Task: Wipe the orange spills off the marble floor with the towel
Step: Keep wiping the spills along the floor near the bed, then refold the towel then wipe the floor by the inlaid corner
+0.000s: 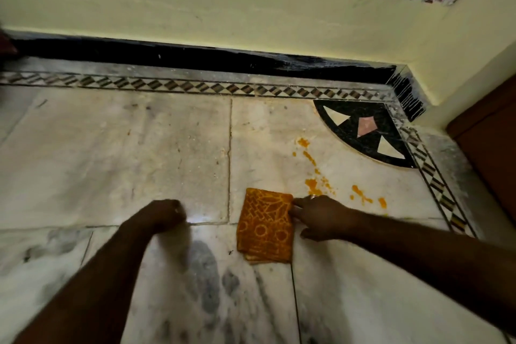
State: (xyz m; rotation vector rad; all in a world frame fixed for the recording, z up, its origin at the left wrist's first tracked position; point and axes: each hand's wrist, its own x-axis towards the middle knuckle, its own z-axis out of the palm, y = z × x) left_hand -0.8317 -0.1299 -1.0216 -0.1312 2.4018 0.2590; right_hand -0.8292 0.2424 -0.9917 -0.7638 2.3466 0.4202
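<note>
Several orange spills (314,187) lay just beyond my right hand (321,216), fingers (297,203) outstretched | towel (265,225) folded, touched at its edge, ungripped | left hand (164,213) curled, empty | judged: press flat, sweep spills inward

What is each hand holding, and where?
Left hand, curled, holds nothing. Right hand touches the towel at its right edge; whether it pinches it cannot be told.

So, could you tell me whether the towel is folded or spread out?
Folded: the towel lies as a compact rectangle with layered edges showing.
</note>
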